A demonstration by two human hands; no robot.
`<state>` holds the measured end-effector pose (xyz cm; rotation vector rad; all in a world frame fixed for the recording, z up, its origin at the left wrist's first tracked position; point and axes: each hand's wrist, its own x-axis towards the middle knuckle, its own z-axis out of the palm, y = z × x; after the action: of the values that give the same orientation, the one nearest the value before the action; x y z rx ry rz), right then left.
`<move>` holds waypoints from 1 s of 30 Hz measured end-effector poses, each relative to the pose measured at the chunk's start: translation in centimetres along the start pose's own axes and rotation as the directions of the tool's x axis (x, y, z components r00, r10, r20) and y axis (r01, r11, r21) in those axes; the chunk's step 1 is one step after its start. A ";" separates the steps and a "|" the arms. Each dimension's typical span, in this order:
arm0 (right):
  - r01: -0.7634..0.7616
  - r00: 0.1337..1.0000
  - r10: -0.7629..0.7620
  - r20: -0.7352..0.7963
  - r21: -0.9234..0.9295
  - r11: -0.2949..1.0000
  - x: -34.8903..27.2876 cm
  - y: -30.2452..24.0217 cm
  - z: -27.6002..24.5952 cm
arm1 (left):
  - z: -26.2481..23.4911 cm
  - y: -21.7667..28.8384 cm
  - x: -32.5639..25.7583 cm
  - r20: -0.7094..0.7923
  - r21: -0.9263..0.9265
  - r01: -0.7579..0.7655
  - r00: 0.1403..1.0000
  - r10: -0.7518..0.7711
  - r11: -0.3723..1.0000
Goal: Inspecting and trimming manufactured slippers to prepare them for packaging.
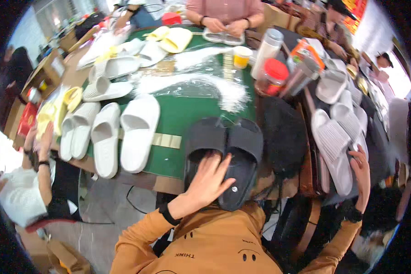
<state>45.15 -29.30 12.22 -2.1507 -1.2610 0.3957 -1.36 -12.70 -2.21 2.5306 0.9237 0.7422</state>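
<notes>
Already paired at the green table's point(178, 118) near edge, two black foam slides point(223, 155) lie side by side. Spread-fingered, the left hand point(210, 180) rests flat on them; the right hand point(360, 166), fingers loosely open, touches white ribbed slides point(333, 141) still unsorted.

The person wears a mustard-orange long-sleeved top, its sleeves reaching down both forearms to the wrists. Small dark smiley faces and short dark lettering are printed over the cloth (the chest part shows below the hands). Just behind the left hand point(208, 181) a dark band circles the wrist at the sleeve's end. Behind the right hand point(361, 170), the wrist also carries a dark cuff or band.
</notes>
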 end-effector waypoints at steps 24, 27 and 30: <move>0.020 0.918 -0.079 -0.388 -0.153 0.988 -0.2 -0.3 2.5 | -18.9 -4.5 -5.0 -0.471 0.182 0.428 0.829 -0.303 0.886; 0.195 0.876 -0.225 -0.426 -0.112 0.974 -0.8 -4.5 5.0 | -24.9 -13.0 -8.2 -0.506 0.204 0.568 0.758 -0.411 0.797; -0.088 0.996 0.049 -0.073 -0.830 0.551 -3.6 6.9 3.5 | -26.0 -18.2 -8.4 -0.296 0.364 0.578 0.815 -0.497 0.731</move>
<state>46.21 -33.66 4.93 -2.9797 -1.5299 -0.3321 -30.83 -1.53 7.02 2.3366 1.9856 0.6223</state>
